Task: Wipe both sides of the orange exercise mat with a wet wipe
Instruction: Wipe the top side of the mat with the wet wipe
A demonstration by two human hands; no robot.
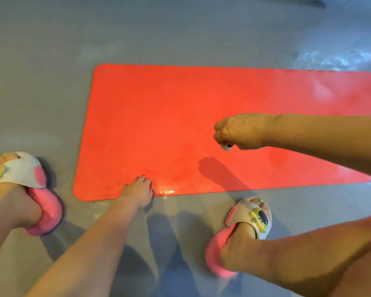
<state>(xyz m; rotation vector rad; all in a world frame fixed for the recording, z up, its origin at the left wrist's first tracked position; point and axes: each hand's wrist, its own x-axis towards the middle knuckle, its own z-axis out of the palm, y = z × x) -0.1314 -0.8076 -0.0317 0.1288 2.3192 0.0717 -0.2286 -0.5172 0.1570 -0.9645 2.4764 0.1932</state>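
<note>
Head view: left hand point(140, 190) fingers flat on orange mat point(180, 116) near edge; right hand point(238, 131) fingers clutch wipe point(226, 147).

Mat point(180, 116) flat on the floor point(51, 61), ahead of your feet. Your left hand point(138, 192) rests on its near edge, fingers point(140, 180) on the mat. Right hand point(237, 131) is over the mat, beyond and right of those fingers, wipe point(225, 146) under its knuckles. Slippers point(28, 179) flank your left hand, on the floor.
</note>
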